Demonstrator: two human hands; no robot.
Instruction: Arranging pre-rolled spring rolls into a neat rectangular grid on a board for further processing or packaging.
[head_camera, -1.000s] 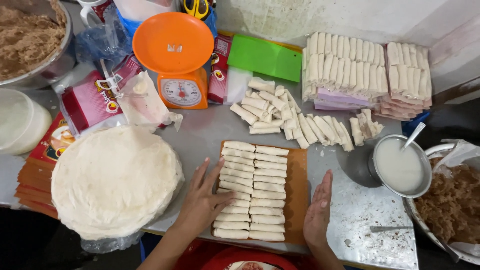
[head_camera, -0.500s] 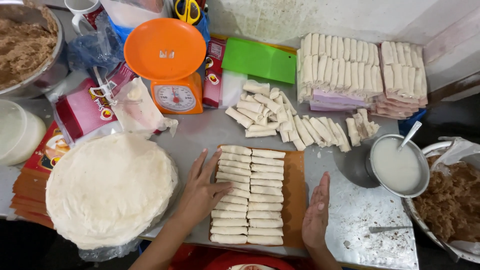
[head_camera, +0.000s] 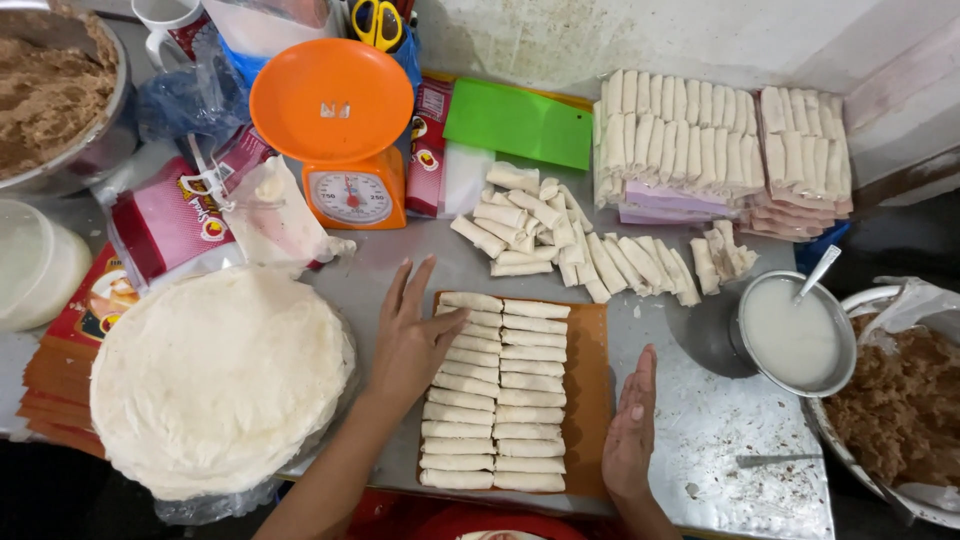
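rolls (head_camera: 495, 392) lie in two columns on a brown board (head_camera: 592, 400), wrapper stack (head_camera: 220, 378) left, paste bowl (head_camera: 795, 332) right. left hand (head_camera: 412, 340) spread flat against rolls; right hand (head_camera: 630, 432) open, edge-on beside board.

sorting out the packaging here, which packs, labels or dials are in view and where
Red-and-white pack: flat, left of the scale.
Second red pack: upright strip, right of the scale.
Orange cartons: flat stack under the wrapper pile, left edge.
Scale dial: round, white, on the orange scale.
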